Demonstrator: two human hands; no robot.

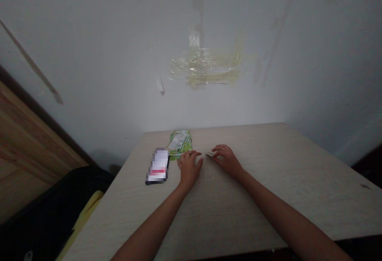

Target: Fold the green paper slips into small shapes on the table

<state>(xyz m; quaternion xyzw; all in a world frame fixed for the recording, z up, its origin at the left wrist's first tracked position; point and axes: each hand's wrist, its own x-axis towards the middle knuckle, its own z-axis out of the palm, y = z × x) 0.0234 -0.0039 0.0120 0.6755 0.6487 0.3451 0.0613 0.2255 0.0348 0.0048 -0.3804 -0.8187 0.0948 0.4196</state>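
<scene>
My left hand [190,168] rests low over the table, fingers and thumb apart, with nothing visible in it. Just beyond its fingertips lies a loose pile of green and white printed packets or cards [180,143]; their exact kind is unclear. Between thumb and fingers, my right hand [227,159] pinches a small pale flat piece [209,154], its tip pointing left toward my other hand. What this piece is cannot be made out. A gap of tabletop separates the two hands.
A phone [158,166] with a lit, blurred screen lies left of my left hand. The pale wooden table [268,165] meets a wall [119,54] bearing old clear tape [205,70]. Left of the table are a dark bag-like item [53,209] and yellow cloth [85,217].
</scene>
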